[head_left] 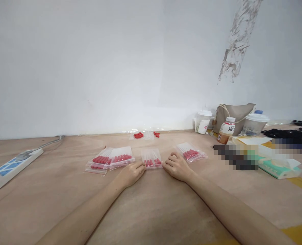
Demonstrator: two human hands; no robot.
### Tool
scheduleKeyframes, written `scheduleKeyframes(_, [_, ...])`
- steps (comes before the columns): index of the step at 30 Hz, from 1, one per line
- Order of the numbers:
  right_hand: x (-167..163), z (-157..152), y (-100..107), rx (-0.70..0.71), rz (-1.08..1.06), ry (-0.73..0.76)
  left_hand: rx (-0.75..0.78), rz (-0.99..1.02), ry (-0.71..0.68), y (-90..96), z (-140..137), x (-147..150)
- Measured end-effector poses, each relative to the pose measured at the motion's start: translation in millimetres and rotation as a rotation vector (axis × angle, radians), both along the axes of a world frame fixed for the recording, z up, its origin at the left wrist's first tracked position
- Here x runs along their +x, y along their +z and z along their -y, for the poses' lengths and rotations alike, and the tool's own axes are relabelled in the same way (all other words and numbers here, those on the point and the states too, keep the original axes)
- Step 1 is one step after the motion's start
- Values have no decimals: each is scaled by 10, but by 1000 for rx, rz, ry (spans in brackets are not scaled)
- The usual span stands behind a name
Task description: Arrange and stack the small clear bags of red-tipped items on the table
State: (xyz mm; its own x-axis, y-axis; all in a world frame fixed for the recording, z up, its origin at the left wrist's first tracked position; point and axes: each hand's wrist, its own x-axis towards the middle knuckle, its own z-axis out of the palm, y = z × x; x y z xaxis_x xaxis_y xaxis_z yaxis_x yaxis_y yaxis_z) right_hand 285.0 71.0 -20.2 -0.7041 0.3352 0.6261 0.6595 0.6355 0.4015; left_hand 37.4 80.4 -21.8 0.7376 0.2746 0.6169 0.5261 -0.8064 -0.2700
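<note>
Between my hands a small clear zip bag [151,156] lies flat on the table, with several red capsule-shaped pieces in a row along its near end. My left hand [133,173] pinches the bag's near left corner, fingers closed. At the near right corner, my right hand [175,166] has its fingers curled and closed on the edge. Left of them, overlapping zip bags [121,157] hold more red pieces in rows. A further stack of filled bags [191,152] rests just beyond my right hand. Loose red pieces [138,135] lie on clear plastic near the wall.
A power strip [18,166] with a grey cable lies at the left. On the right stand a lidded cup [204,122], a bottle [227,131], a grey bag [235,114], another lidded cup [255,124] and a green tissue pack [275,166]. The wall [102,68] bounds the table behind.
</note>
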Motion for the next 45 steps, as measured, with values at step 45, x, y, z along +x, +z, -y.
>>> scheduleKeyframes(45, [-122, 97, 8, 243, 36, 31, 94, 87, -166, 95, 111, 58])
